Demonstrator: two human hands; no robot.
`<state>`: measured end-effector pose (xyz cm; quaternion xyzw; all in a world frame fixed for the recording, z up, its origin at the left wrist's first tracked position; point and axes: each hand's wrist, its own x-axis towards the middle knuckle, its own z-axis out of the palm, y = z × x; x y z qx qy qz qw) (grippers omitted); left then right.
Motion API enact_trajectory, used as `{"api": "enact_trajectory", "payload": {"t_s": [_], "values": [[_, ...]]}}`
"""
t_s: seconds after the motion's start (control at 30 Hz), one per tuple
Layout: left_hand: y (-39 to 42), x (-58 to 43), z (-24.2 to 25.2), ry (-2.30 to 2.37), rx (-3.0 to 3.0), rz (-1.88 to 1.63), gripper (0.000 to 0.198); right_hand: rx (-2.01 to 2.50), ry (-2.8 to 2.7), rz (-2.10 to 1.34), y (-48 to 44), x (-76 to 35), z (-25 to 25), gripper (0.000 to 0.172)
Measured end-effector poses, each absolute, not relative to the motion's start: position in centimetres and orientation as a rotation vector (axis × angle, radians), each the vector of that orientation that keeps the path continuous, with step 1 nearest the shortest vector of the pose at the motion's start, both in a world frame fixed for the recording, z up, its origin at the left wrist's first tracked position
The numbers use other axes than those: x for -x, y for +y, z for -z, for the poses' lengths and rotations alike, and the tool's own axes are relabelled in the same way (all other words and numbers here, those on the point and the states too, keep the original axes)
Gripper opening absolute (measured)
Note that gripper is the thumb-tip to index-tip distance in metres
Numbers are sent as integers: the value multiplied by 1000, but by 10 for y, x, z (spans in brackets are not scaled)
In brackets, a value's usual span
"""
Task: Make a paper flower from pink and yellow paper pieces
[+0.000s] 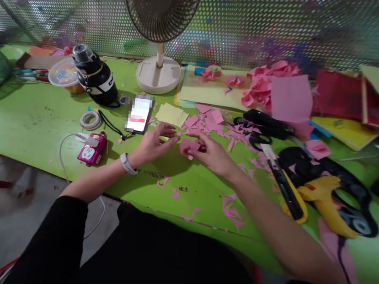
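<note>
Both hands meet over the green table (33, 118) around a small pink paper piece (189, 147). My right hand (213, 154) pinches the paper between thumb and fingers. My left hand (153, 143), with a white band on the wrist, touches the paper's left edge with its fingertips, fingers spread. Pink paper scraps (219, 120) lie scattered just beyond the hands, and more lie near the front edge.
A phone (138, 114), black bottle (95, 77), tape roll (90, 119) and pink charger (92, 149) lie left. Right: black scissors (264, 123), a yellow-handled cutter (284, 183), a yellow glue gun (324, 195). A fan (162, 28), pink folded paper flowers (262, 84) and coloured sheets stand behind.
</note>
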<state>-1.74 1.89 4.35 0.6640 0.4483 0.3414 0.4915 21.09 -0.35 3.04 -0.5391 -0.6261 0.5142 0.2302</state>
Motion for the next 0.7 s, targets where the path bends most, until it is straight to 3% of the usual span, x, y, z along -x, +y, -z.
{"api": "enact_trajectory", "payload": {"t_s": [0.2,0.3,0.47,0.53,0.63,0.7], "values": [[7,6,-28,884,-1134,-479,34,1457,-1883,-1363,-26,-208,-52,67],[3,2,-24,925,-877,-520,29,1455,-1957,-1208,-34,-214,-50,67],[-2,-4,-27,902,-546,-566,10,1320,-2128,-686,-48,-228,-34,55],[-5,-6,-29,880,-485,-548,3,1276,-2176,-642,-50,-228,-27,44],[-8,-7,-28,862,-422,-542,11,1237,-2139,-656,-51,-223,-21,22],[-9,-7,-27,864,-407,-523,13,1214,-2066,-687,-52,-222,-19,19]]}}
